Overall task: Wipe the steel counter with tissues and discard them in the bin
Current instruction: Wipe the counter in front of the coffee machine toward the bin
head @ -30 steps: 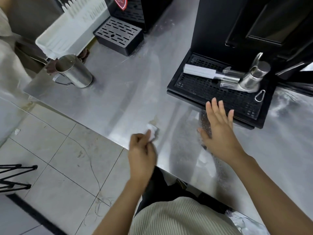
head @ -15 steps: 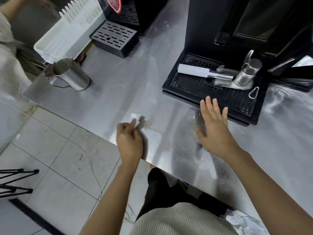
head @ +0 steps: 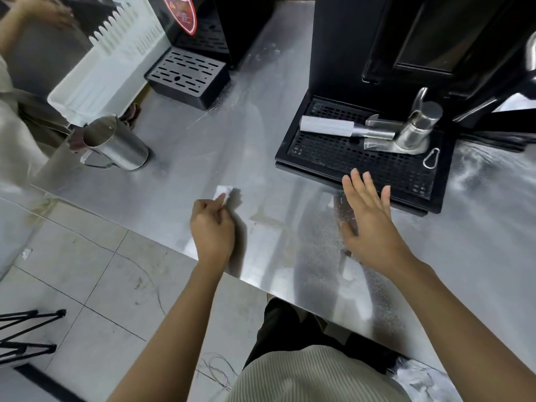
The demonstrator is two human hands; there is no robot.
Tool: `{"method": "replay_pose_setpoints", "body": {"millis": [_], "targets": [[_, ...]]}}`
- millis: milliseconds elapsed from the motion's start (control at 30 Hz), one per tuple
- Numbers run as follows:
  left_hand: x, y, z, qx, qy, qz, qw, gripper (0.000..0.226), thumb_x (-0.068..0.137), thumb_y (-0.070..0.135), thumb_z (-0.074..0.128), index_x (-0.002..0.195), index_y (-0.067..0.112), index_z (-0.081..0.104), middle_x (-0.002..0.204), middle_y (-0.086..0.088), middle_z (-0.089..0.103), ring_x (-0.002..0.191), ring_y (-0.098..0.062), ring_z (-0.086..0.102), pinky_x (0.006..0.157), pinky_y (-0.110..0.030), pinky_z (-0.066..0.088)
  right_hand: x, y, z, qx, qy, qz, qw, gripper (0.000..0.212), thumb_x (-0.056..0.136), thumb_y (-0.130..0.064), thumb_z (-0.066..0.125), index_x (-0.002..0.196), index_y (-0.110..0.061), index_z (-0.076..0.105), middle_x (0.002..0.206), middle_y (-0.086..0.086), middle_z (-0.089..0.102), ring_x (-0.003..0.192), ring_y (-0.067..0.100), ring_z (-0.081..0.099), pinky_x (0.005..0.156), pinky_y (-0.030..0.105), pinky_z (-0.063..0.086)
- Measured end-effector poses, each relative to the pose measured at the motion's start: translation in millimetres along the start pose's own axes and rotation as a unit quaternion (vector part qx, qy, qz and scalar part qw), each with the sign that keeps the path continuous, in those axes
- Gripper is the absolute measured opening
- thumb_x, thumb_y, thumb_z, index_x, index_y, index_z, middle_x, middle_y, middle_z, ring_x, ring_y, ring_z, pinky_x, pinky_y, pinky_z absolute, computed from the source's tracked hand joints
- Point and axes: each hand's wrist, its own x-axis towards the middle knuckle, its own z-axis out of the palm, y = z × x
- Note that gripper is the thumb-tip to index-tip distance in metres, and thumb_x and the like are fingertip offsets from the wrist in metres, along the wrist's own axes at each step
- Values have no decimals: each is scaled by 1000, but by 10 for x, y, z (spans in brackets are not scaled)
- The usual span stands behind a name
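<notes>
1. Far left, around 9 o'clock: a steel pitcher (head: 116,145) stands on the steel counter (head: 203,146), with a white plastic tray (head: 95,79) just behind it at 10 o'clock. Another person's sleeve (head: 17,134) shows at the frame edge.
2. At 11 o'clock there's a small black drip tray (head: 187,78) in front of a dark machine with a red badge.
3. Just left of centre: the left hand (head: 213,227) is curled closed, pinching a small folded white tissue (head: 223,194) between thumb and fingertips — the tissue is pressed flat on the counter near its front edge.
4. Right of centre, about 3 o'clock from the tissue: the right hand (head: 369,224) is open with fingers spread, holding nothing. Can't tell if the palm touches the steel.
5. At 1 o'clock, a big black drip tray (head: 348,158) under a coffee machine — a steel tool with a grey handle (head: 327,127) lies on it, and a carabiner (head: 431,158) sits at its right end.
</notes>
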Motion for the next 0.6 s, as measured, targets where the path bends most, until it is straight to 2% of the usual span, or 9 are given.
{"method": "replay_pose_setpoints", "body": {"millis": [100, 200, 267, 333, 400, 467, 533, 600], "targets": [[-375, 138, 166, -28, -22, 64, 997, 36, 87, -4, 49, 117, 9, 67, 93, -1, 52, 77, -7, 50, 75, -7, 39, 0, -2, 18, 8, 9, 2, 1000, 80, 94, 0, 49, 156, -18, 2, 161, -10, -12, 144, 3, -25, 113, 27, -27], [-733, 296, 256, -62, -128, 131, 981, 37, 87, -5, 53, 117, 11, 66, 90, 2, 51, 76, -2, 50, 75, -2, 37, 2, -16, 25, 11, 20, 9, 1000, 78, 94, 1, 49, 156, -17, 5, 161, -10, -10, 145, 3, -24, 114, 27, -26], [-732, 337, 206, -89, -193, 139, 967, 34, 87, -5, 56, 112, 14, 70, 87, 1, 55, 76, 0, 53, 73, -3, 38, -1, -17, 24, 17, 22, 9, 1000, 77, 94, 1, 48, 156, -16, 6, 161, -10, -9, 145, 3, -23, 114, 27, -26], [-516, 317, 81, -104, -171, 110, 974, 29, 86, -3, 58, 105, 13, 73, 83, 1, 57, 74, 1, 55, 70, -2, 38, -2, -14, 21, 26, 26, 11, 999, 75, 95, 1, 48, 156, -17, 8, 160, -11, -8, 145, 2, -22, 115, 28, -24], [-160, 212, -37, -77, -99, 74, 989, 24, 87, 0, 57, 102, 9, 73, 82, 5, 56, 74, 4, 56, 70, 1, 36, 1, -15, 28, 33, 30, 14, 999, 75, 95, 1, 49, 156, -17, 9, 160, -12, -6, 146, 2, -20, 116, 28, -23], [166, 100, -88, -31, -58, 39, 997, 24, 89, 2, 53, 104, 4, 72, 87, 0, 57, 72, -2, 55, 69, -1, 34, 7, -15, 41, 34, 36, 14, 999, 75, 94, 2, 49, 156, -17, 11, 160, -12, -5, 146, 2, -19, 116, 28, -23], [290, 42, -22, 13, -58, 43, 997, 28, 88, 1, 50, 109, 3, 69, 94, -9, 57, 75, -15, 55, 69, -10, 33, 11, -19, 48, 35, 38, 18, 999, 75, 94, 2, 49, 156, -17, 11, 160, -12, -5, 146, 1, -19, 116, 28, -23], [177, 92, 102, 23, -68, 81, 994, 34, 86, 0, 50, 114, 8, 67, 95, -10, 55, 72, -16, 51, 69, -15, 34, 10, -21, 56, 41, 42, 19, 998, 74, 94, 3, 49, 156, -17, 12, 160, -12, -3, 146, 1, -18, 116, 28, -23]]}}
